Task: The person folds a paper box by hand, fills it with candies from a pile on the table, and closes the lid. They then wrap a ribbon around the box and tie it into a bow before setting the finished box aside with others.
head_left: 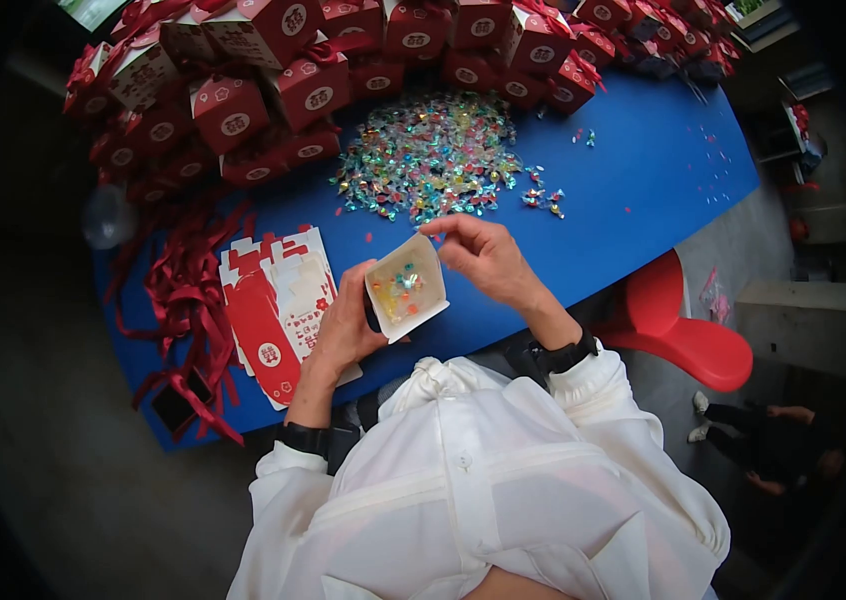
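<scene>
My left hand (345,318) is wrapped round a small open candy box (429,268), its pale inside facing up at me. Several wrapped candies (405,284) in clear, yellow, orange and teal lie in the bottom. At the box's upper edge, my right hand (484,257) has its fingers curled, with the fingertips pinching the rim near a corner. Just beyond the hands spreads a big heap of shiny wrapped candies (433,150). Left of my left hand lies a stack of flat red and white box blanks (268,325).
Finished red gift boxes (228,115) with ribbons are piled along the blue table's (623,170) far side. Loose dark red ribbons (188,300) hang over the left end, near a dark phone-like object (181,402). A red stool (688,330) stands right; another person (778,440) is farther off.
</scene>
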The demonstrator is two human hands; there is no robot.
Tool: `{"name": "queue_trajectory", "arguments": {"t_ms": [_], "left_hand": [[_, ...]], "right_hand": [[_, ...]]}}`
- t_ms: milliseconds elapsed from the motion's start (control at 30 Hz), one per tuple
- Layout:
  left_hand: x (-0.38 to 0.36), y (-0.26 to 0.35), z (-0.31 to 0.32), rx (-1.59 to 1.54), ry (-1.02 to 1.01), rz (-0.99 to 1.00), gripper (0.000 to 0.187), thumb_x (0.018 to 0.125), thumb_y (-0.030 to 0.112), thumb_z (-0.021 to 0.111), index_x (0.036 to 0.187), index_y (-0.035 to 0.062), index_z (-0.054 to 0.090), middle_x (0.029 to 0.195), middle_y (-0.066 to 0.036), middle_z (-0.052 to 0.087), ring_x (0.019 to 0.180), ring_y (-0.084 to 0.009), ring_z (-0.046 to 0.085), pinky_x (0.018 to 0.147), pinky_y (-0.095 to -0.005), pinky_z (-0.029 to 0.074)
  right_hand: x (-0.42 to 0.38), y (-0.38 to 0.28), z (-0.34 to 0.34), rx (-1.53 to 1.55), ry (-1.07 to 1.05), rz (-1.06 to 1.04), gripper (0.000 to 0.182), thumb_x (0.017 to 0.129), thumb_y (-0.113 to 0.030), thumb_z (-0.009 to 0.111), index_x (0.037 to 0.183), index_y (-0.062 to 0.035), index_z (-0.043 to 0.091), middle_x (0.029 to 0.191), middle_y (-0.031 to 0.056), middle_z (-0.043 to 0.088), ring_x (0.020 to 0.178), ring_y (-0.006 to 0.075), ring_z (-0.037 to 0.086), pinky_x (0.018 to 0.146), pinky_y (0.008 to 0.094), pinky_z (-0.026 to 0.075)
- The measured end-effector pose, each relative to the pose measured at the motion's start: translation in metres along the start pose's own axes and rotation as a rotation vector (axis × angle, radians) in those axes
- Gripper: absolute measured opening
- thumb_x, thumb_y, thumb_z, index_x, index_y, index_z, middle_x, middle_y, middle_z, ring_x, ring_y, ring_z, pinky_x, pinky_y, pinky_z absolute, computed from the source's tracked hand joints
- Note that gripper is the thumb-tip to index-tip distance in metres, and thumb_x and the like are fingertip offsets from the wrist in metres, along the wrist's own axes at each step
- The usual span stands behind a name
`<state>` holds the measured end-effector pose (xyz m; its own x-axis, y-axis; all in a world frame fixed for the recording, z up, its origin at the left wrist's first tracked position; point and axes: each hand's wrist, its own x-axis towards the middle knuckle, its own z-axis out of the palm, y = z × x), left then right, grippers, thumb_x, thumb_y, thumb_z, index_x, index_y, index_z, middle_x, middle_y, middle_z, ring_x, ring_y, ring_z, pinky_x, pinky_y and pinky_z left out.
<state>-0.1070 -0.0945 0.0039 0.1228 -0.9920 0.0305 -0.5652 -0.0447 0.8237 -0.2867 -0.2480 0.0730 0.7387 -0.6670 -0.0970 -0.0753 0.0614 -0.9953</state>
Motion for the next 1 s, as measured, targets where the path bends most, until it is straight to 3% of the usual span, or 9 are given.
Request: {"name": "queue_trajectory", "arguments": {"t_ms": [67, 133, 167, 233, 367, 467, 600, 733, 1000], "left_hand": [[0.0, 0.0, 0.0, 0.005, -0.003, -0.003, 0.107, 0.049, 0.02, 0.092, 0.135, 0.0135, 0.029, 0.13, -0.014, 0.044, 0.119, -0.0355, 0.049, 0.095, -0.0407, 0.047], [0.0, 0.005, -0.002, 0.002, -0.005, -0.012, 0.106, 0.049, 0.019, 0.092, 0.135, 0.0132, 0.03, 0.13, -0.014, 0.044, 0.119, -0.0352, 0.049, 0.095, -0.0407, 0.046], [0.0, 0.008, -0.003, -0.001, -0.009, -0.02, 0.105, 0.049, 0.018, 0.092, 0.135, 0.013, 0.031, 0.13, -0.014, 0.044, 0.12, -0.0349, 0.049, 0.095, -0.0407, 0.046], [0.0, 0.009, -0.005, -0.012, -0.02, -0.036, 0.105, 0.049, 0.018, 0.092, 0.134, 0.0126, 0.031, 0.131, -0.014, 0.044, 0.12, -0.0346, 0.049, 0.096, -0.0405, 0.046], [-0.001, 0.004, -0.006, -0.013, -0.032, -0.032, 0.104, 0.05, 0.017, 0.092, 0.134, 0.0115, 0.031, 0.131, -0.014, 0.044, 0.121, -0.0344, 0.048, 0.098, -0.0403, 0.044], [-0.003, 0.008, -0.007, 0.005, -0.018, -0.027, 0.105, 0.05, 0.017, 0.092, 0.134, 0.0114, 0.03, 0.13, -0.014, 0.044, 0.121, -0.0347, 0.048, 0.099, -0.0403, 0.044], [-0.006, 0.005, -0.005, 0.009, -0.007, -0.036, 0.105, 0.049, 0.017, 0.092, 0.134, 0.0115, 0.03, 0.13, -0.014, 0.045, 0.121, -0.0349, 0.048, 0.098, -0.0407, 0.044], [-0.005, 0.002, -0.004, 0.035, -0.012, 0.025, 0.11, 0.05, 0.025, 0.093, 0.135, 0.0075, 0.025, 0.122, -0.018, 0.045, 0.113, -0.0386, 0.05, 0.095, -0.0426, 0.045], [-0.004, 0.002, -0.004, 0.016, -0.014, 0.031, 0.112, 0.049, 0.022, 0.093, 0.136, 0.0066, 0.024, 0.121, -0.017, 0.046, 0.113, -0.0379, 0.051, 0.095, -0.0417, 0.045]], "right_hand": [[0.011, 0.021, -0.012, 0.081, 0.12, 0.034, 0.018, 0.088, -0.015, 0.065, 0.1, -0.0019, 0.065, 0.075, -0.0013, 0.06, 0.069, 0.0052, 0.053, 0.063, 0.0217, 0.044], [0.02, 0.057, -0.031, -0.437, 0.349, 0.166, 0.023, 0.085, -0.014, 0.067, 0.106, -0.0067, 0.063, 0.08, 0.0038, 0.06, 0.071, 0.0126, 0.058, 0.066, 0.027, 0.048], [0.019, 0.069, -0.032, -0.439, 0.353, 0.163, 0.023, 0.085, -0.014, 0.067, 0.106, -0.0067, 0.063, 0.08, 0.0038, 0.06, 0.071, 0.0126, 0.058, 0.066, 0.027, 0.048], [0.016, 0.082, -0.029, -0.84, 0.407, -0.024, 0.03, 0.082, -0.013, 0.068, 0.111, -0.0115, 0.059, 0.084, 0.0086, 0.059, 0.075, 0.0215, 0.061, 0.067, 0.034, 0.05], [0.014, 0.092, -0.029, -0.913, 0.363, -0.056, 0.034, 0.082, -0.011, 0.067, 0.113, -0.014, 0.056, 0.086, 0.0092, 0.057, 0.078, 0.0255, 0.062, 0.067, 0.0379, 0.05], [0.008, 0.095, -0.033, -0.874, 0.332, -0.115, 0.028, 0.081, -0.011, 0.068, 0.108, -0.0117, 0.058, 0.084, 0.0089, 0.056, 0.074, 0.0237, 0.062, 0.064, 0.0361, 0.049], [0.003, 0.095, -0.048, -0.522, 0.388, 0.043, 0.015, 0.087, -0.015, 0.064, 0.098, -0.0059, 0.063, 0.078, 0.0054, 0.061, 0.065, 0.0152, 0.058, 0.059, 0.0298, 0.048], [0.003, 0.091, -0.058, -0.218, 0.442, 0.235, 0.02, 0.092, -0.021, 0.059, 0.094, -0.0013, 0.064, 0.076, 0.0015, 0.064, 0.065, 0.0069, 0.056, 0.056, 0.023, 0.045], [0.002, 0.074, -0.059, 0.014, 0.444, 0.242, 0.021, 0.092, -0.024, 0.06, 0.094, -0.0034, 0.065, 0.079, -0.0009, 0.063, 0.065, 0.0046, 0.053, 0.058, 0.0202, 0.045]]}}
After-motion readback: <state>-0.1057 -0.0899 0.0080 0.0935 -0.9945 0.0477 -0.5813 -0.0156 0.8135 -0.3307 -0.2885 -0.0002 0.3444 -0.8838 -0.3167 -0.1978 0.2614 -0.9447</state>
